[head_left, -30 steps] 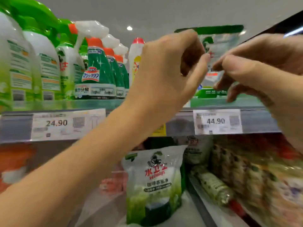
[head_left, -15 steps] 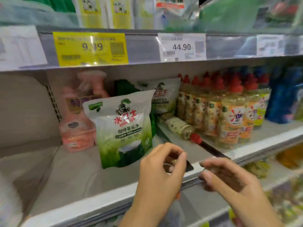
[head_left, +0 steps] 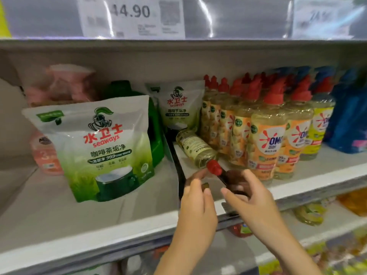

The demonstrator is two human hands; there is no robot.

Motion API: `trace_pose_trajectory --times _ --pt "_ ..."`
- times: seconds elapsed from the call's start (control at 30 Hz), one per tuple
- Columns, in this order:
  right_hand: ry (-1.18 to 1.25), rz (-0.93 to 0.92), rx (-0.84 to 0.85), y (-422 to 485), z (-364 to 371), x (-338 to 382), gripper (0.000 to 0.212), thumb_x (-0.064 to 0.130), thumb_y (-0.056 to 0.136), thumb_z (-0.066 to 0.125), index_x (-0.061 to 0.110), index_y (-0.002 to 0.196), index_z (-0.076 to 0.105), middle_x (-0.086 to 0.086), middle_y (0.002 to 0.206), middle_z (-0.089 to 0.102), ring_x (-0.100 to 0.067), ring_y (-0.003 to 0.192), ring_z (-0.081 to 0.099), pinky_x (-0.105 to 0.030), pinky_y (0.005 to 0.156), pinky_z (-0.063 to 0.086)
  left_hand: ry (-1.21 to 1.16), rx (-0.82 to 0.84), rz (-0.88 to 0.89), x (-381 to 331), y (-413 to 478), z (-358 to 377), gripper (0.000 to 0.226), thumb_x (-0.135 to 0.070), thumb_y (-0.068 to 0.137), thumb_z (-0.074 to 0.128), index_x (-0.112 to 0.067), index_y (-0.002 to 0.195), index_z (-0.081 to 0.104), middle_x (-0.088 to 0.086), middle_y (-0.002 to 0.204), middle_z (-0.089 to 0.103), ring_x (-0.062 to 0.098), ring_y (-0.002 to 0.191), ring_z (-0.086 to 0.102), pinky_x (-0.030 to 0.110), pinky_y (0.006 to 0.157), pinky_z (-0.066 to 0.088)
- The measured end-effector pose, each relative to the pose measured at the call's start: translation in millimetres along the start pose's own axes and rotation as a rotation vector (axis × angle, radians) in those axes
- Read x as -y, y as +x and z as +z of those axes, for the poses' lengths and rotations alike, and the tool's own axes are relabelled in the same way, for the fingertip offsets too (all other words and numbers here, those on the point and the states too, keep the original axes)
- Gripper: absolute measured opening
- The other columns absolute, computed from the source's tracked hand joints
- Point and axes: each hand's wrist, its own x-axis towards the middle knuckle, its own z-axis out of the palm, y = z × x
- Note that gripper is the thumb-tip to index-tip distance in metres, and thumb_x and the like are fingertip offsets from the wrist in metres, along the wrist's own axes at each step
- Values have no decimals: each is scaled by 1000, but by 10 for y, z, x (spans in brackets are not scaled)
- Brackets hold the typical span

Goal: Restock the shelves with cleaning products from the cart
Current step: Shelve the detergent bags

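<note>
A yellow dish-soap bottle (head_left: 195,148) with a red cap (head_left: 214,167) lies on its side on the grey shelf (head_left: 99,235), cap pointing at me. It lies between a black divider (head_left: 176,167) and upright rows of the same OMO bottles (head_left: 268,139). My left hand (head_left: 196,205) is just below the cap with loosely curled fingers, one fingertip reaching up beside it. My right hand (head_left: 251,197) hovers right of the cap, fingers curled over a shadowed palm. Neither hand closes round the bottle.
A white-green Seaways pouch (head_left: 99,147) stands left of the divider, with a second pouch (head_left: 178,106) behind it. Further left are a green container (head_left: 155,126) and pink bottles (head_left: 44,155). Blue packs (head_left: 349,126) stand at far right. A 44.90 label (head_left: 131,14) hangs overhead.
The view dropped from the upper shelf to this one and moved closer. Both hands left the pouch up there and came down to the fallen bottle's cap.
</note>
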Motion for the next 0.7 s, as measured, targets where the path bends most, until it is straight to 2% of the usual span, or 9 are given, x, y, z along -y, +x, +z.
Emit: trace_pose_trajectory --times 0.07,0.13,0.17,0.23,0.3,0.37,0.43,0.57,0.7 --pt "-226 -46 70 180 -57 -57 24 17 85 69 31 86 51 2 88 57 -2 76 57 -6 65 43 62 -37 -48 -33 189 81 45 -4 97 38 -24 137 36 -8 128 42 4 117 48 13 97 36" --pt "-411 -62 146 390 -92 -61 24 19 85 67 33 93 50 4 93 55 -5 83 55 -6 64 40 118 -15 -118 -71 410 66 66 4 90 44 -30 143 26 -3 144 31 9 124 42 15 102 33" --pt "-458 -46 178 510 -87 -58 31 19 86 66 28 111 51 -1 109 56 -14 99 56 -12 76 43 195 16 -168 -100 521 42 70 3 89 47 -31 146 22 -1 148 25 13 127 40 17 100 33" --pt "-603 17 255 745 -13 -37 65 24 87 65 21 142 30 -7 144 35 -28 130 40 -35 102 41 370 47 -257 -142 716 21 69 -5 93 51 -26 148 15 5 150 17 22 130 37 19 93 31" --pt "-751 66 344 903 100 0 81 28 88 65 19 149 13 -13 154 14 -34 139 28 -40 110 34 442 38 -332 -190 863 71 65 -12 96 50 -23 148 12 9 150 13 26 133 31 23 97 29" --pt "-814 74 403 962 200 -4 82 25 90 62 22 149 5 -18 156 1 -38 139 28 -43 107 34 485 78 -388 -200 905 180 69 -15 96 49 -22 149 6 11 153 6 32 136 27 35 108 32" --pt "-858 20 387 985 247 -43 70 21 95 54 25 148 9 -19 154 3 -39 129 42 -42 101 42 481 106 -430 -155 892 272 62 -19 99 44 -22 148 7 9 154 5 33 136 30 42 108 35" --pt "-910 -126 292 1015 253 -21 44 16 99 44 20 141 31 -15 139 31 -36 108 59 -40 87 51 511 104 -432 -87 871 286 55 -18 99 45 -23 145 15 8 147 15 32 131 34 41 102 40" --pt "-910 -118 316 1008 187 57 51 18 92 56 22 140 39 -12 133 42 -34 111 58 -36 86 49 516 108 -383 -44 882 244 69 -10 93 52 -23 146 10 9 148 12 33 131 36 43 104 40"
